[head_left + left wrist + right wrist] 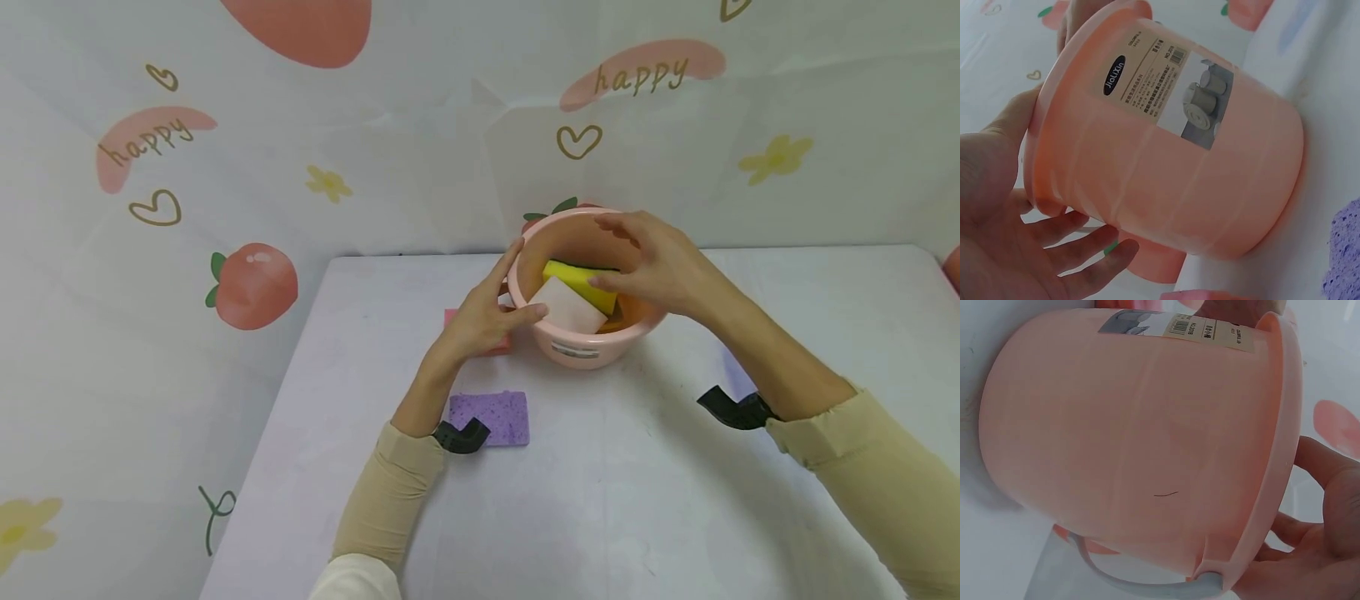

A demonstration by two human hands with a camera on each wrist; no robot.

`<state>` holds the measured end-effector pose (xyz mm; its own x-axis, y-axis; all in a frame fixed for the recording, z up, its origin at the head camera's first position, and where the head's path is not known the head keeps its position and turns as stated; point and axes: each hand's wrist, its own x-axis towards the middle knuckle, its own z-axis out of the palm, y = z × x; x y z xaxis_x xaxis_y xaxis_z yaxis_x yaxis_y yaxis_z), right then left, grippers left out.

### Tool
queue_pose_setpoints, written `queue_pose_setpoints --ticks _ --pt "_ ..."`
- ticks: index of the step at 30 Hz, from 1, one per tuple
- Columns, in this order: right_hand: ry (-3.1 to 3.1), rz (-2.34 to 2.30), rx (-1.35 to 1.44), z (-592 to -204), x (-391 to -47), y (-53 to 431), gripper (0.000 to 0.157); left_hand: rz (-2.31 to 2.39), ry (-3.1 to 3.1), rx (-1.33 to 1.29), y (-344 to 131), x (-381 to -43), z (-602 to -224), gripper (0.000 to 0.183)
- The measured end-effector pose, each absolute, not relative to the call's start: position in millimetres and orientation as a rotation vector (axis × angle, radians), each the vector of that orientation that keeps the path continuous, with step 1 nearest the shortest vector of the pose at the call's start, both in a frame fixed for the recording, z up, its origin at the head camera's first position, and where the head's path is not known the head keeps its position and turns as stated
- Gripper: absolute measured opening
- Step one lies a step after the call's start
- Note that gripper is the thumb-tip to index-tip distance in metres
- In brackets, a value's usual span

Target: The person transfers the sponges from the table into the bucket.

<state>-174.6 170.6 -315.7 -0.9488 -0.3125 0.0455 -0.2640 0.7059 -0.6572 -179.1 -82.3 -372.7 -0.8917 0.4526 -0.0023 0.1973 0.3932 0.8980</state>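
A pink plastic bucket [577, 350] stands on the table with its mouth toward the head view. Inside lie a white sponge [567, 306] and a yellow sponge [573, 275] with a dark green layer. The left hand [480, 321] holds the bucket's rim at the left, its thumb over the edge and its other fingers outside, loosely spread in the left wrist view. Over the mouth's right side is the right hand [660, 262], its fingers parted and its thumb tip close over the yellow sponge. In the right wrist view the rim partly hides those fingers.
A purple sponge [491, 412] lies on the white table [540, 517], in front of the bucket and partly behind the left wrist's black strap. A red-pink block [497, 346] sits left of the bucket, mostly behind the left hand. A printed cloth [420, 150] hangs behind.
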Motion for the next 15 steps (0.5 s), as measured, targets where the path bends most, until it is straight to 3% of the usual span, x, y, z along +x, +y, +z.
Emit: queue_pose_setpoints --ticks 15 --pt "2.871 -1.174 -0.491 -314 -163 187 0.076 1.523 2.355 0.631 -84 -164 -342 0.088"
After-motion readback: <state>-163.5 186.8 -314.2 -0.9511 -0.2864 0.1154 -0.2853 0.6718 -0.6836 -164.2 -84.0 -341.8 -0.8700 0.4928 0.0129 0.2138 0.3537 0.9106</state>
